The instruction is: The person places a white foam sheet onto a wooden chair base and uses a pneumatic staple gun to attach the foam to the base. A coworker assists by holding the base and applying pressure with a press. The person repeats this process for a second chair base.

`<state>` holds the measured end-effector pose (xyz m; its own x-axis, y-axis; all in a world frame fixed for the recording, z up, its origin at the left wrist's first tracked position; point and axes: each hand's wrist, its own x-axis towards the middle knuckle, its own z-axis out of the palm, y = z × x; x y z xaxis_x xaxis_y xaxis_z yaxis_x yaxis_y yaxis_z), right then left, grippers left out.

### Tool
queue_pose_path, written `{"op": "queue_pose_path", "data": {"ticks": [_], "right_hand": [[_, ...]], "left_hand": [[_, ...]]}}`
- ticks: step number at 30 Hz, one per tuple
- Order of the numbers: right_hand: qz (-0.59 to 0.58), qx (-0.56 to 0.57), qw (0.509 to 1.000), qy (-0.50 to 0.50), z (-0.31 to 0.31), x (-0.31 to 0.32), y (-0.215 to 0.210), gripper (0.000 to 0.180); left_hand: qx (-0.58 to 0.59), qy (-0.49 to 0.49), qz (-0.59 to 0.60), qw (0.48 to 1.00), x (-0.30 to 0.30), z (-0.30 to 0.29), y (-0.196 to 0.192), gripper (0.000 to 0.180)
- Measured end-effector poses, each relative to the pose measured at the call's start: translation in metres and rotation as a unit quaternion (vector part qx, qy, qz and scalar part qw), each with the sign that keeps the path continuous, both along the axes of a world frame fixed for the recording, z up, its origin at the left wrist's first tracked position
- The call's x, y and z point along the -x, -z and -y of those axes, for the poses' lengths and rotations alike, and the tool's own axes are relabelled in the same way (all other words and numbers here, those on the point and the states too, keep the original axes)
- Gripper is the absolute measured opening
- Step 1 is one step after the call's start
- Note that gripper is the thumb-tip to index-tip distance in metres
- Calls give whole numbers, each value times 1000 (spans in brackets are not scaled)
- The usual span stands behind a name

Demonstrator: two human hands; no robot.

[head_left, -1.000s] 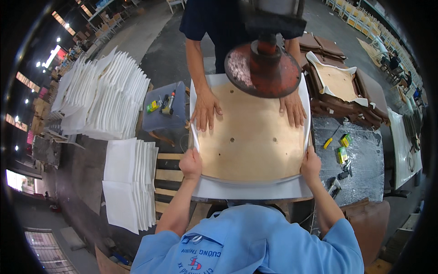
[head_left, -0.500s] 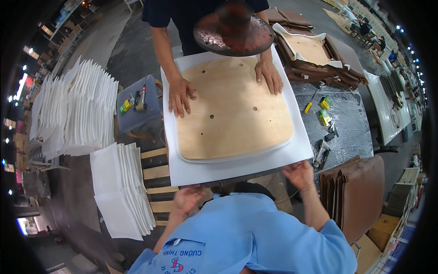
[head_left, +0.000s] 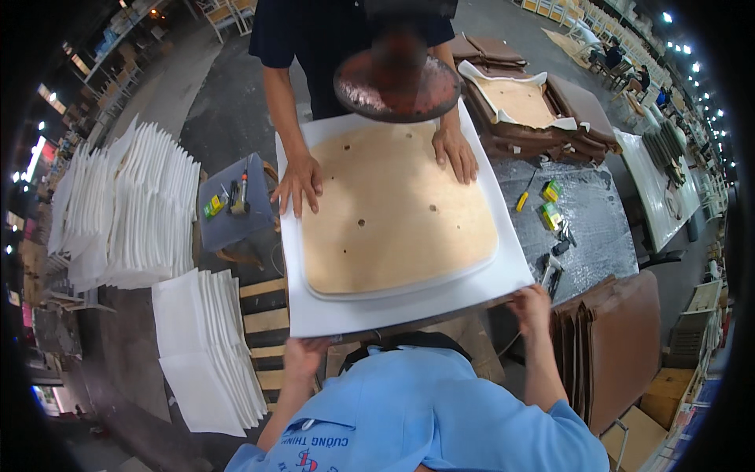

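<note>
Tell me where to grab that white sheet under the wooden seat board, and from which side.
Grip the white sheet by its bare near border, coming from the near edge. The wooden seat board leaves a wide margin there, and the left hand and right hand are already at its two near corners.

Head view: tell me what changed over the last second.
Both hands came off the wooden seat board: the left hand and right hand now grip the near edge of the white sheet beneath it. The co-worker's hands stay flat on the board, under the round press plate.
</note>
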<state>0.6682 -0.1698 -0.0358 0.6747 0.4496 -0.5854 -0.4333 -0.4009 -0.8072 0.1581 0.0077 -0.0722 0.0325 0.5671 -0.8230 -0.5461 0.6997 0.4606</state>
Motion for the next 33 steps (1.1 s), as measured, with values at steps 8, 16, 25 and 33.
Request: {"op": "queue_pose_path", "data": {"ticks": [8,16,25,33], "right_hand": [[321,89,918,-215,-124,-72,13,72],[449,210,838,-227,-171,-46,18,45],[497,177,828,-190,-167,-42,16,35],[482,184,834,-195,-167,-41,17,34]], "left_hand": [[-234,248,-348,873,-19,-127,-27,49],[-273,226,-601,716,-47,-153,-1,48],[-295,175,-567,749,-61,-150,1,42],[-316,161,-539,764,-63,-151,-6,40]]}}
